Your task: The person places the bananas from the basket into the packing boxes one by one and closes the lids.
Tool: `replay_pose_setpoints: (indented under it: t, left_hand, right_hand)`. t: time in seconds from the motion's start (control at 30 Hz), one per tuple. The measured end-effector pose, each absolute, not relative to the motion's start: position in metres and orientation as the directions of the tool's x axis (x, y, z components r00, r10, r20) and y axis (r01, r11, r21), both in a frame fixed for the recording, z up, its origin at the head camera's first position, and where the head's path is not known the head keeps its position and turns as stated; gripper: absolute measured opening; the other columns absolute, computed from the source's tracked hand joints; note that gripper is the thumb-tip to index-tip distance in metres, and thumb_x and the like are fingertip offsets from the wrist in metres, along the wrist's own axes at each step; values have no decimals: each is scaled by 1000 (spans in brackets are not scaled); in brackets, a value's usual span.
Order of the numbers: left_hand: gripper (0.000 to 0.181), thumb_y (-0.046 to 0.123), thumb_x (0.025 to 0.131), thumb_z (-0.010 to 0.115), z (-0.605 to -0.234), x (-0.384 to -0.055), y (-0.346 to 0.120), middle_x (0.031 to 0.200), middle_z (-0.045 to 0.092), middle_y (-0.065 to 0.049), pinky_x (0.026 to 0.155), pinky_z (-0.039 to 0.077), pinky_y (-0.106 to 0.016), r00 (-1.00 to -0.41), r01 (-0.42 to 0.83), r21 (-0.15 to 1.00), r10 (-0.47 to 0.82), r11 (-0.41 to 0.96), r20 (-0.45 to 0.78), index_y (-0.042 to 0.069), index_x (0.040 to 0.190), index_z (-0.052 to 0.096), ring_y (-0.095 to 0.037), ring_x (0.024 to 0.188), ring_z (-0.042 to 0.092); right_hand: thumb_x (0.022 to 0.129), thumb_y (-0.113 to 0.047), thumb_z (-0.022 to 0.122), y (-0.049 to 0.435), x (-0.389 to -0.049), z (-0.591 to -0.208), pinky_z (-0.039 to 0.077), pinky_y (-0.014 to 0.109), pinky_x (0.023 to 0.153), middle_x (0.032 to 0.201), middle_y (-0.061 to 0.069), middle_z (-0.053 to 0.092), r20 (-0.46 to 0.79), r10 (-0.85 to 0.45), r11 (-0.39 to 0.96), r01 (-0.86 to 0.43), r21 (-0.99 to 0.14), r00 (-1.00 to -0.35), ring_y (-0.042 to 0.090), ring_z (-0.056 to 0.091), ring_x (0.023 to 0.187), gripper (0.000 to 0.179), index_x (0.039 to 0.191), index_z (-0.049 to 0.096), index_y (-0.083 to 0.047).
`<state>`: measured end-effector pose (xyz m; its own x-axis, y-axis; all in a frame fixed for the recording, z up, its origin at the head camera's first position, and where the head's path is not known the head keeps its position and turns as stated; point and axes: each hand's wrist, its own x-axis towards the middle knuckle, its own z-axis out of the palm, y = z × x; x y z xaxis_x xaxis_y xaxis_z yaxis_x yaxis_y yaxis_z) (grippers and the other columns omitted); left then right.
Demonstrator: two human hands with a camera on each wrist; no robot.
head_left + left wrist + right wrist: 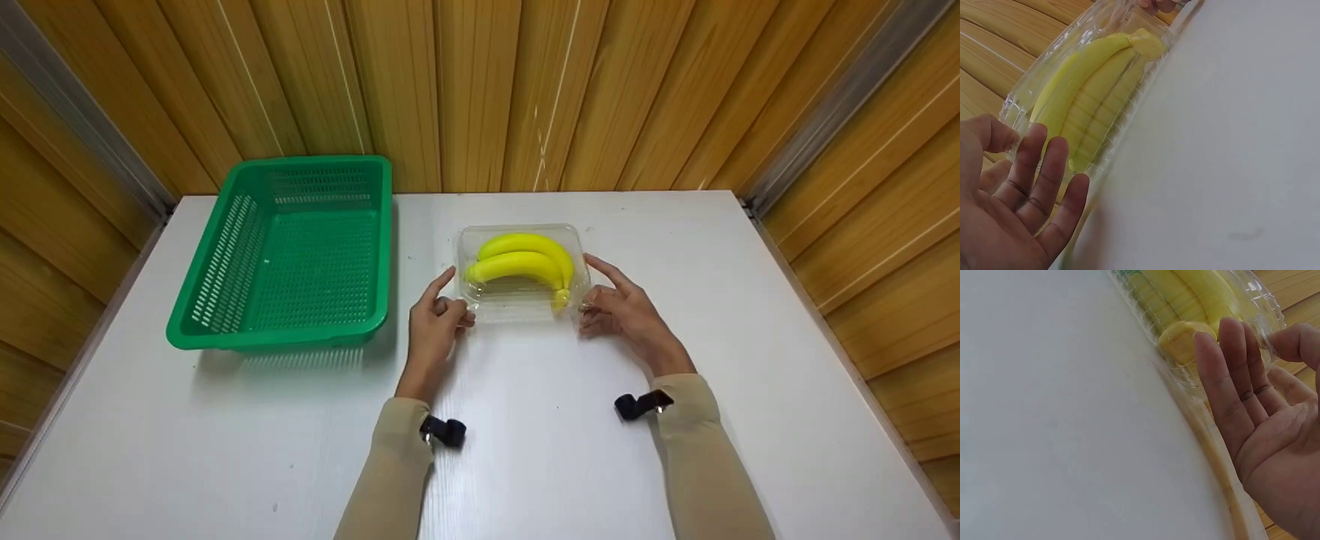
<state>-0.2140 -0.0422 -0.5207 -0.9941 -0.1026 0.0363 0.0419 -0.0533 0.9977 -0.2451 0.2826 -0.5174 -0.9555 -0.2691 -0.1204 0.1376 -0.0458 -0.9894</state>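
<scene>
A clear plastic clamshell box point(517, 311) lies on the white table with yellow bananas point(521, 264) inside it. My left hand point(439, 326) is at the box's near left corner. In the left wrist view its thumb and fingertips point(1033, 135) pinch the rim, with the other fingers spread in front. At the near right corner, my right hand point(626, 319) pinches the rim between thumb and fingers, its index finger stretched along the right side. Through the box wall in the right wrist view, the banana stem end point(1182, 340) shows close to the fingertips.
A green plastic basket point(382, 262) with slotted sides stands on the table to the left of the box. Wood-patterned panels point(480, 97) rise behind the white table point(540, 450) and along both sides.
</scene>
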Motion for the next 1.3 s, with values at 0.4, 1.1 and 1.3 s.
replay_pose_setpoints:
  t: [0.4,1.1,1.3]
  left_hand:
    - [59,-1,96,59,-517,-214,-40,74,68,-10,65,58,-31,-993,6,1000,-119,-31,3,10,155,56,-21,70,71]
    - [61,-1,94,60,-511,-214,-36,72,65,-11,58,53,-23,-987,-45,998,-153,-39,-50,13,153,57,-18,61,61]
    - [62,-2,94,59,-512,-214,-37,72,65,-10,59,53,-23,-987,-45,998,-153,-32,-50,13,154,56,-18,61,61]
  right_hand:
    - [104,-6,60,283,-245,-518,65,48,76,95,14,68,-130,-268,-21,141,-990,-955,26,73,81,70,167,37,-28]
    - [104,-6,61,282,-245,-517,65,47,75,94,15,67,-129,-266,-40,144,-989,-955,27,72,77,69,166,39,-28]
    - [105,-7,62,282,-245,-518,65,47,75,94,15,68,-127,-265,-37,142,-989,-956,27,73,77,69,166,38,-27]
